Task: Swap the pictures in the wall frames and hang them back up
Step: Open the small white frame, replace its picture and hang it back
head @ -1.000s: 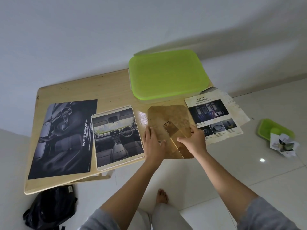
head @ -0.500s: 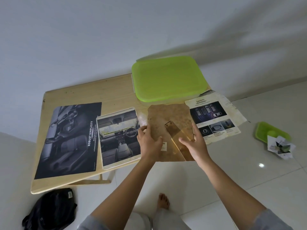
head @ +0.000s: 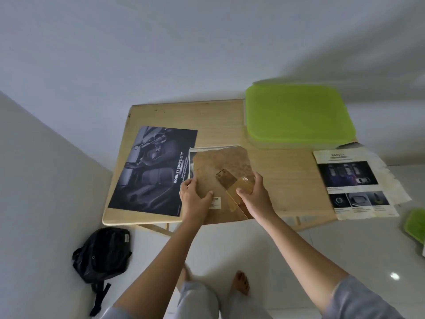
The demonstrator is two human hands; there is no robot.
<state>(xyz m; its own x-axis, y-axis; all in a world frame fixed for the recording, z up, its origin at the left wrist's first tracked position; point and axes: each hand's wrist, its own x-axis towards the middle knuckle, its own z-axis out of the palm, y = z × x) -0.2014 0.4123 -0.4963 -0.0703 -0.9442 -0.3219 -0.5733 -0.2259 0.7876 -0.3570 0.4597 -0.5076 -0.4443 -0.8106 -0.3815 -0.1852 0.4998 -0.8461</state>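
A brown backing board (head: 220,164) with a fold-out stand (head: 230,183) and a small white label lies over the white picture frame (head: 202,149), of which only the top and left rim show. My left hand (head: 195,199) grips the board's left edge. My right hand (head: 255,196) holds its right side at the stand. A dark car-interior poster (head: 154,169) lies to the left on the wooden table (head: 287,176). A "Safety" car sheet (head: 354,183) lies at the table's right end.
A green-lidded plastic box (head: 296,113) sits at the table's back right. A black bag (head: 103,252) lies on the tiled floor below the table's left corner. Another green lid (head: 416,222) shows at the right edge. My bare feet stand near the table's front edge.
Both hands have carried the backing board leftward and laid it over the white frame, covering the car picture in it. The camera has swung left.
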